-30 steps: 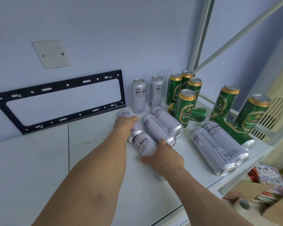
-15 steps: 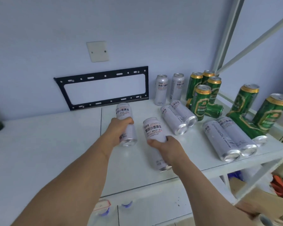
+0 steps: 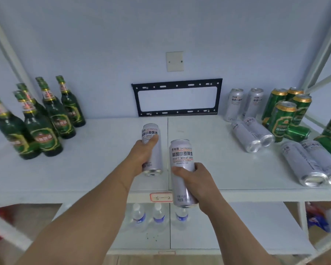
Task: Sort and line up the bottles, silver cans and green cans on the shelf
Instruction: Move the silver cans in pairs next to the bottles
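Observation:
My left hand (image 3: 141, 155) grips a silver can (image 3: 151, 131) above the middle of the white shelf (image 3: 84, 169). My right hand (image 3: 193, 180) holds a second silver can (image 3: 181, 152) over the shelf's front edge. Several green bottles (image 3: 48, 119) stand at the left. Two silver cans (image 3: 245, 104) stand at the back right. Two lie on their sides (image 3: 250, 134) in front of them, and two more (image 3: 310, 163) lie nearer the front right. Green cans (image 3: 283, 113) stand and lie at the far right.
A black metal bracket (image 3: 177, 97) is fixed to the wall behind the shelf, under a white wall plate (image 3: 174, 61). Three water bottles (image 3: 158, 217) stand on the lower shelf. A label (image 3: 161, 197) sits on the front edge. White frame posts rise at both sides.
Both hands lifted a silver can each from the pile at the right and carried them left toward the shelf's middle. The view swung left, bringing the green bottles into sight.

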